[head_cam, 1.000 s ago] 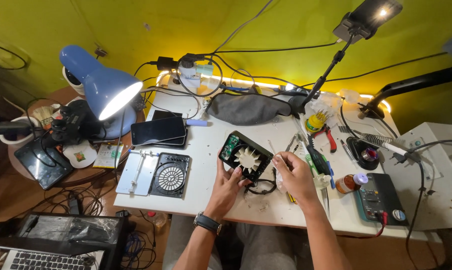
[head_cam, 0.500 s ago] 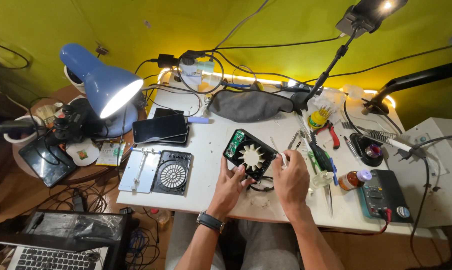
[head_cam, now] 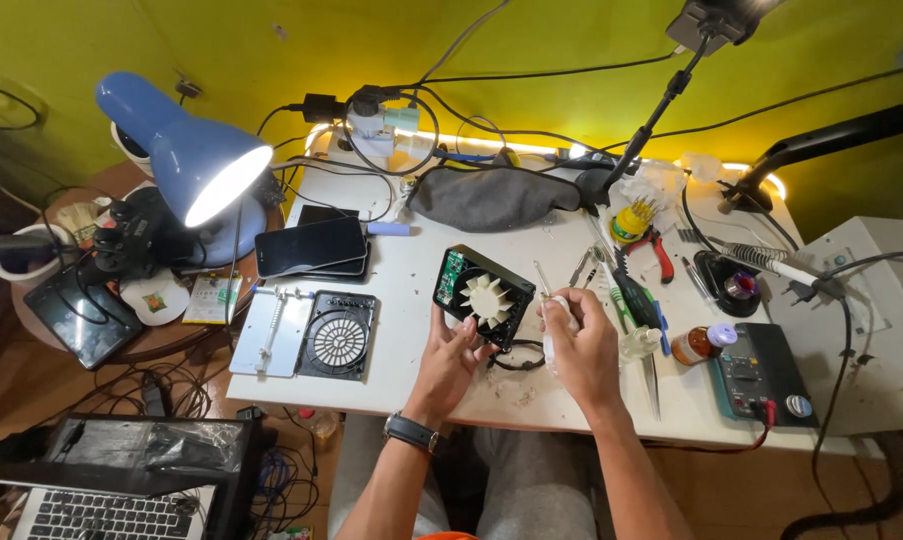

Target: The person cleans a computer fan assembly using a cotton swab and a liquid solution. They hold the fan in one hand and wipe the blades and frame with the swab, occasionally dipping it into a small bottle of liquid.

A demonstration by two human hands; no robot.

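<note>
Your left hand [head_cam: 452, 350] grips the lower edge of the black fan case [head_cam: 484, 296] at the frame's centre, tilted toward upper left. Your right hand [head_cam: 580, 345], just right of it, is closed around a thin tool [head_cam: 544, 280] pointing up-left.

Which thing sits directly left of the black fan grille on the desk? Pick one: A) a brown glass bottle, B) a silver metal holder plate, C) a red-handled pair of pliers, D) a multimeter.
B: the silver metal holder plate lies flat against the left side of the black fan grille, while the pliers, bottle and multimeter are all over on the right part of the desk.
</note>
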